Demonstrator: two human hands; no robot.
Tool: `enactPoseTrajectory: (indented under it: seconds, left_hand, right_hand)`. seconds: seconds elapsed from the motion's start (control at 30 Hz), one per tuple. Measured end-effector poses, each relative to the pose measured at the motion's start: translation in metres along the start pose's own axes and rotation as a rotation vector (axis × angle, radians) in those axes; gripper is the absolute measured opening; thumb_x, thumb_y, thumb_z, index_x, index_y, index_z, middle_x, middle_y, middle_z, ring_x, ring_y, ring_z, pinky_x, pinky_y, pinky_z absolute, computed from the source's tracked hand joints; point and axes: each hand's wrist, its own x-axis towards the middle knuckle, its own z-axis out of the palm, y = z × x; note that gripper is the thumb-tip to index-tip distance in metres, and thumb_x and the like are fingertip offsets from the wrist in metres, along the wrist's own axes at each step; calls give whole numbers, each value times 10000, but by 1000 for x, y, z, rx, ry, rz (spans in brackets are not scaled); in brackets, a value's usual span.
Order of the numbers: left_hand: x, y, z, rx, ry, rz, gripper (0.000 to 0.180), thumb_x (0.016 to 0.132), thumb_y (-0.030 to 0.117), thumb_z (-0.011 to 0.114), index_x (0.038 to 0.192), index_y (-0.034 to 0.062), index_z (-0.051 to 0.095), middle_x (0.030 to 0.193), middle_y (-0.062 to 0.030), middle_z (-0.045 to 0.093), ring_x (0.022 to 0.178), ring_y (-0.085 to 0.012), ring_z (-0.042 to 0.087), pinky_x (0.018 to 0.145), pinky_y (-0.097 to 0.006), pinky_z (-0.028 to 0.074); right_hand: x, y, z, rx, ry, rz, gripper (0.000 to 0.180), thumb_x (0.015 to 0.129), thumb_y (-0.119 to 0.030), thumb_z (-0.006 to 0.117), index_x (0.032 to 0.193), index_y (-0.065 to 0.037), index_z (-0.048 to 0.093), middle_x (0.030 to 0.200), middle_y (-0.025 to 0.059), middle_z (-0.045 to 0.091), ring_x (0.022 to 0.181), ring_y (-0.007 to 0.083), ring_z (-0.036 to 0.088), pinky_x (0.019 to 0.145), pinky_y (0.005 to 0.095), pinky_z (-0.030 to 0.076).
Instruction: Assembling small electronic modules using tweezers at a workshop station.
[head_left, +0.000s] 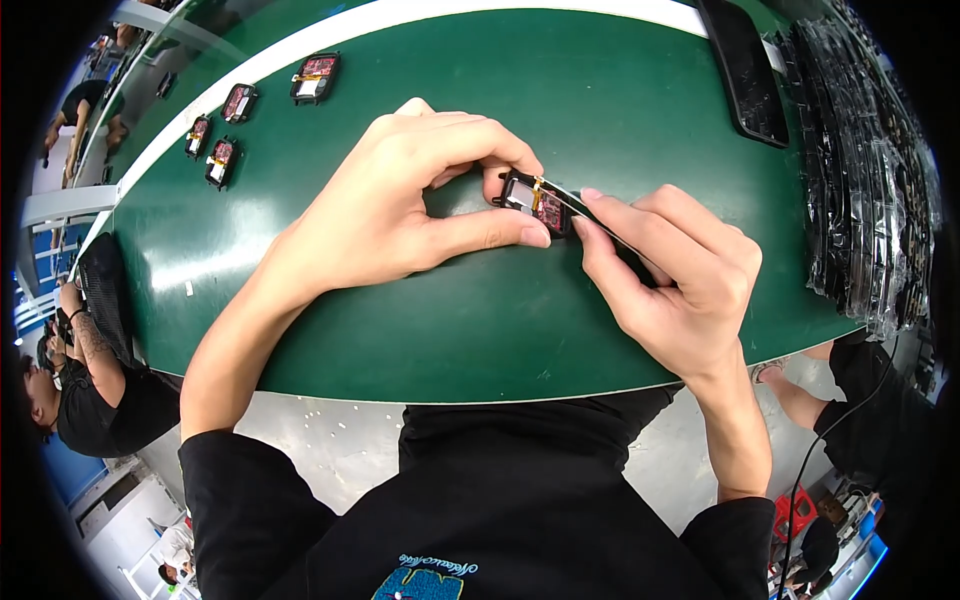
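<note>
Over the green table (450, 340), my left hand (400, 190) grips a small black device casing (535, 203) between thumb and fingers. Its open side shows a red circuit board, a silvery block and a yellowish ribbon strip. My right hand (680, 260) is closed on a pair of thin dark tweezers (605, 228), slanting down from the casing into the palm. The tweezer tips meet the casing near the yellowish strip. Whether they pinch anything there is too small to tell.
Several similar open casings, one of them here (316, 78), lie at the far left of the table. A black flat tray (745, 75) rests at the far right, beside a tall stack of black trays in clear plastic (855, 180). People sit at both sides.
</note>
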Motion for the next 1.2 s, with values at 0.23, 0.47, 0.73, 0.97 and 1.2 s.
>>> enactPoseTrajectory:
  seconds: [0.23,0.47,0.73,0.97,1.2]
  left_hand:
    - [0,-7,-3,-46,-27,-17,486,764,266,1021,1181,103,833,864,22,710,709,-145,460,772,-325,356]
    - [0,-11,-12,-147,-113,-39,543,737,273,1030,1229,119,858,1002,26,801,741,-137,478,802,-321,384]
    - [1,-13,-12,-102,-160,-33,533,746,284,1029,1225,125,857,1004,38,796,773,-136,516,818,-325,384]
    - [1,-9,-9,-79,-123,38,482,774,261,1012,1200,103,851,1002,-2,805,841,-174,644,849,-346,419]
    - [0,-12,-9,-45,-110,127,434,794,241,996,1163,71,843,1011,-37,824,916,-215,734,854,-360,430]
  right_hand:
    - [-1,1,-1,58,-12,42,180,840,46,895,1011,5,857,704,50,625,532,164,580,483,326,434]
    - [3,1,-11,318,-101,275,134,881,57,881,1012,40,865,679,66,669,556,101,560,519,290,386]
    - [3,1,-11,292,-138,285,120,881,54,878,998,34,868,668,59,663,545,96,549,510,292,372]
    - [3,2,-10,308,-153,281,117,882,55,870,996,29,868,659,54,655,534,92,546,499,296,369]
    - [1,3,-6,296,-119,260,121,872,59,868,987,23,870,653,55,656,529,101,562,491,303,372]
